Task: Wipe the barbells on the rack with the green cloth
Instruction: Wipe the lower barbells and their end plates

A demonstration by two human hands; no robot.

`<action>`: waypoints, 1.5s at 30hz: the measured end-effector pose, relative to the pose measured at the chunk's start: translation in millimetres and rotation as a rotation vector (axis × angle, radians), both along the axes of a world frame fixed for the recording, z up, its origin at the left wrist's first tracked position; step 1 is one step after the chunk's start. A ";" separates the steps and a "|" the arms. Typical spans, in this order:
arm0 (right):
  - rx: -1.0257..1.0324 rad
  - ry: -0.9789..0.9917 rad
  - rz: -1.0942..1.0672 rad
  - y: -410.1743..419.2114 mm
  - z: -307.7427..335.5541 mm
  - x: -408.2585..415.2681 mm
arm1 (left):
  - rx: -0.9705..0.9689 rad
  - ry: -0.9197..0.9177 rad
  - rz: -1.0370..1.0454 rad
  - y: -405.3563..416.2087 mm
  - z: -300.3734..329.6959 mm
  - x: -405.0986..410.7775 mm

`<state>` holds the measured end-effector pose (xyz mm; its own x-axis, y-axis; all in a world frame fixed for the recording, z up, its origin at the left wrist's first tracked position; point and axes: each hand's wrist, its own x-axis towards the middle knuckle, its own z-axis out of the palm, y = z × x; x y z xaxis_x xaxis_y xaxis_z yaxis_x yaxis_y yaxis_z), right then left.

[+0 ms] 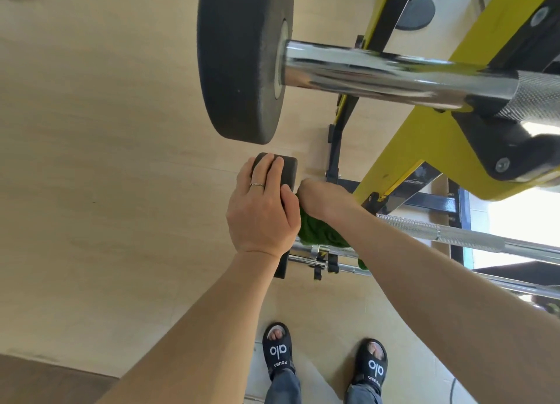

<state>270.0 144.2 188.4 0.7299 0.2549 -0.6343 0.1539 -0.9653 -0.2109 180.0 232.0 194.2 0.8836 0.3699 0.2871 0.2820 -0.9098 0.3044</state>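
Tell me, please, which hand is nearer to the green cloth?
Right. The right hand is on the green cloth, pressing it at the bar; the left hand rests beside it on the black plate.

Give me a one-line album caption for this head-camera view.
Left hand steadies a low barbell's black plate while the right hand presses the green cloth against its bar.
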 end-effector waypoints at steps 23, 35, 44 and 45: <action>-0.044 -0.455 0.095 -18.4 -16.1 -24.8 | 0.003 -0.019 -0.004 1.3 -2.5 -1.0; 0.389 -0.645 -0.364 -26.5 3.8 -41.2 | -0.002 -0.012 -0.010 0.3 -3.4 -1.9; 0.744 -0.275 -0.807 -45.0 18.1 -116.0 | -0.295 -0.157 0.080 2.1 11.2 -35.3; 0.781 -0.243 -0.848 -43.3 19.4 -121.5 | -0.386 -0.189 0.188 -2.1 9.2 -52.4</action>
